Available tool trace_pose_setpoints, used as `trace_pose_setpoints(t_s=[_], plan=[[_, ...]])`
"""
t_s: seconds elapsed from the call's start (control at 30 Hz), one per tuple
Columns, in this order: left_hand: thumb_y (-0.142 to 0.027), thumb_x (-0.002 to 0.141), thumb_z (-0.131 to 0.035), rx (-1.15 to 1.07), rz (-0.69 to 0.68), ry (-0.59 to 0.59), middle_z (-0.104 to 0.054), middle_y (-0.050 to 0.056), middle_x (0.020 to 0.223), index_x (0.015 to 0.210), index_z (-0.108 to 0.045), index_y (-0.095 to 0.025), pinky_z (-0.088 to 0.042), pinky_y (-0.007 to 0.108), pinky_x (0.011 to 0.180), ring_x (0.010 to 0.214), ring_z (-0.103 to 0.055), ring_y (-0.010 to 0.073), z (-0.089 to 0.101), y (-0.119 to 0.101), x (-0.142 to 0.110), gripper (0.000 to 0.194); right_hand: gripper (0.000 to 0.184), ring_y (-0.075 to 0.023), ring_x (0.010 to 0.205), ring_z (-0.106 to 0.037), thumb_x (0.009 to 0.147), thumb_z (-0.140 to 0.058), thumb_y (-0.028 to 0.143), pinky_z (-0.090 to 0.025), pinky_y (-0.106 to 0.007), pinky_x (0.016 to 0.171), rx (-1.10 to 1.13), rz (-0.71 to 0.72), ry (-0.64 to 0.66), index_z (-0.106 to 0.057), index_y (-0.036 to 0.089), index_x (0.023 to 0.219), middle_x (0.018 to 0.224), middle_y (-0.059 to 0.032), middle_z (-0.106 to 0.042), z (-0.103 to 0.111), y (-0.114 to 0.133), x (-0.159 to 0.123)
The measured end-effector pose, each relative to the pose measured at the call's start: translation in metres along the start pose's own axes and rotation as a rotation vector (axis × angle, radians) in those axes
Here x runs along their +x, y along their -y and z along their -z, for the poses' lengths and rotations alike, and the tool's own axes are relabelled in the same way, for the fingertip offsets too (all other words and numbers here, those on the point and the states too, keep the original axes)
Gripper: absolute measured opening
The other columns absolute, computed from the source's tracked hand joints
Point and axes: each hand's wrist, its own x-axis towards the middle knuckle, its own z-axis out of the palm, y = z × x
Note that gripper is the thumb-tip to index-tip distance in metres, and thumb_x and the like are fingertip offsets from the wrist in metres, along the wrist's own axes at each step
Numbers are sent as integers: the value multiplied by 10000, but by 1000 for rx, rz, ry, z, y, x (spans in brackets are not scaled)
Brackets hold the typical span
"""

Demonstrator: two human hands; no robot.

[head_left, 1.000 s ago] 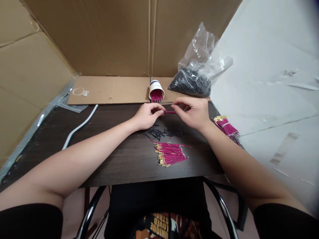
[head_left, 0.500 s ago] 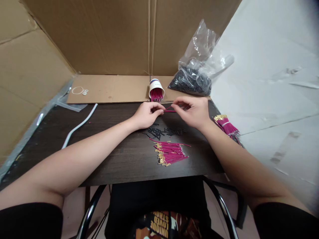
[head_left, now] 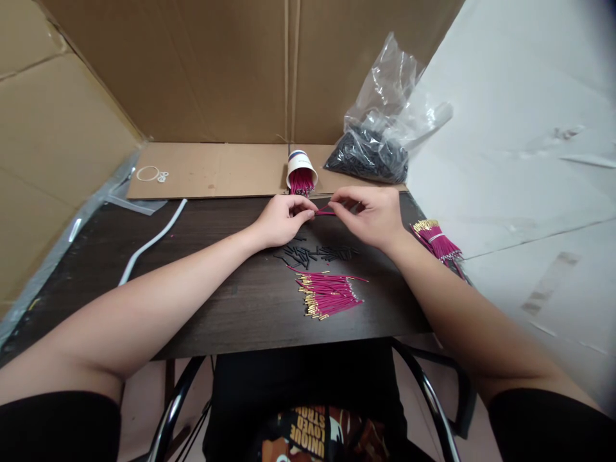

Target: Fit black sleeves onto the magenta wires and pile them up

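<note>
My left hand [head_left: 282, 220] and my right hand [head_left: 373, 215] meet over the far middle of the dark table [head_left: 216, 301], fingertips pinched together. Between them they hold a thin magenta wire [head_left: 326, 212]; my right hand grips its right part, my left pinches at its left end. Whether my left fingers also hold a small black piece I cannot tell. Just below the hands lie several short black sleeves [head_left: 312, 255], and nearer to me a loose pile of magenta wires with gold tips [head_left: 327, 295].
A tipped paper cup [head_left: 301, 173] full of magenta wires lies behind the hands. A clear bag of black sleeves [head_left: 373, 151] sits at the back right. A tied wire bundle [head_left: 436, 242] lies at the right edge. White strip [head_left: 151, 240] at left; cardboard walls surround.
Both hands stay pinched on the wire at almost the same spot; the gap between the fingertips has closed slightly. The view has shifted up a little.
</note>
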Motion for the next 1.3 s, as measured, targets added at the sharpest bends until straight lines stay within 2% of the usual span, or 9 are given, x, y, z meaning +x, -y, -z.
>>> trace_pose_setpoints(t_s=[0.2, 0.43, 0.57, 0.73, 0.87, 0.97, 1.07, 1.17, 1.3], plan=[[-204, 1012, -770, -25, -6, 3, -862, 92, 968, 1134, -887, -140, -546, 355, 818, 827, -713, 191, 0, 1, 1, 181, 177, -187, 702, -737, 1052, -755, 332, -625, -366, 746, 49, 13, -14, -848, 238, 935, 897, -22, -845, -1, 1, -1], [-236, 1013, -773, 22, -43, -20, -858, 84, 951, 1125, -897, -148, -527, 354, 792, 774, -664, 180, -1, 0, -1, 189, 162, -212, 714, -780, 981, -817, 376, -686, -385, 730, 271, -234, -33, -838, 232, 909, 843, -34, -833, -10, 4, -3], [-242, 1021, -777, 50, -45, -33, -862, 87, 967, 1129, -899, -149, -517, 358, 787, 781, -661, 185, 0, -2, -2, 187, 143, -235, 763, -818, 944, -842, 371, -706, -401, 745, 348, -286, -65, -839, 229, 922, 862, -43, -841, -17, 2, -4], [-243, 1023, -779, 54, -52, -31, -862, 87, 977, 1117, -899, -158, -523, 370, 813, 814, -681, 197, 0, -2, -1, 175, 132, -221, 744, -809, 965, -824, 357, -695, -391, 729, 345, -239, -62, -837, 231, 929, 855, -30, -836, -19, 0, -6], [-251, 1021, -772, 37, -33, -25, -867, 92, 978, 1128, -896, -150, -523, 367, 807, 820, -688, 199, 0, -1, -1, 192, 161, -192, 686, -735, 977, -805, 376, -664, -379, 710, 237, -184, -38, -822, 228, 916, 838, -28, -820, -14, -2, -4], [-257, 1020, -776, 50, -25, -27, -860, 88, 961, 1129, -895, -149, -504, 356, 777, 787, -659, 188, -1, -1, -1, 195, 143, -189, 689, -692, 980, -798, 343, -633, -385, 716, 153, -96, -10, -842, 218, 1034, 882, -39, -810, -9, -7, -1], [-247, 1019, -775, 65, -40, -22, -852, 77, 956, 1114, -895, -162, -503, 352, 786, 788, -648, 183, -1, 0, -1, 175, 207, -209, 749, -681, 1001, -789, 331, -606, -407, 736, 81, -52, 39, -851, 229, 1170, 988, -66, -787, -6, -10, 0], [-258, 1028, -768, 62, -55, -22, -851, 75, 969, 1106, -894, -171, -517, 361, 815, 799, -650, 184, -1, 0, -1, 172, 125, -228, 794, -671, 1038, -774, 345, -582, -435, 767, 46, -51, 116, -838, 240, 1062, 1042, -88, -745, -5, -12, 0], [-273, 1029, -759, 48, -47, -33, -842, 78, 946, 1118, -896, -164, -516, 362, 803, 796, -642, 187, 0, -2, -1, 197, 122, -262, 878, -682, 1075, -736, 321, -560, -448, 814, 42, -51, 210, -777, 235, 999, 1044, -98, -733, -6, -16, -1]])
